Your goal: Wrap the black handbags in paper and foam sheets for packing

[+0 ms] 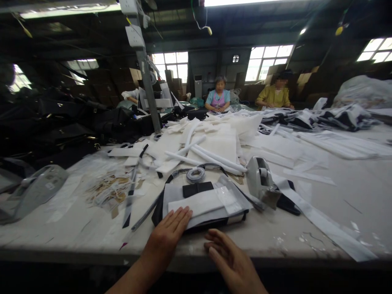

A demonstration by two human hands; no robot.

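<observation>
A black handbag (pixel 235 218) lies flat before me near the table's front edge, its top covered by a grey-white sheet (pixel 173 194). On that sheet rests a folded white foam strip (pixel 196 204), with clear plastic at its right end. My left hand (pixel 173 224) lies flat on the strip's left end, fingers stretched out. Just off the bag's front edge, my right hand (pixel 225 255) hovers with fingers loosely curved and apart, and nothing shows in it. A dark flap or clasp piece (pixel 197 189) shows above the strip. Behind it sits a plastic-wrapped coil (pixel 195 174).
A tape dispenser (pixel 260 179) stands right of the bag; another (pixel 36 192) is at far left. White foam sheets (pixel 214 143) pile up behind. Tags with strings (pixel 112 190) lie left. Black bags (pixel 61 118) heap beyond a metal post (pixel 148 85). Co-workers (pixel 218 98) sit across the table.
</observation>
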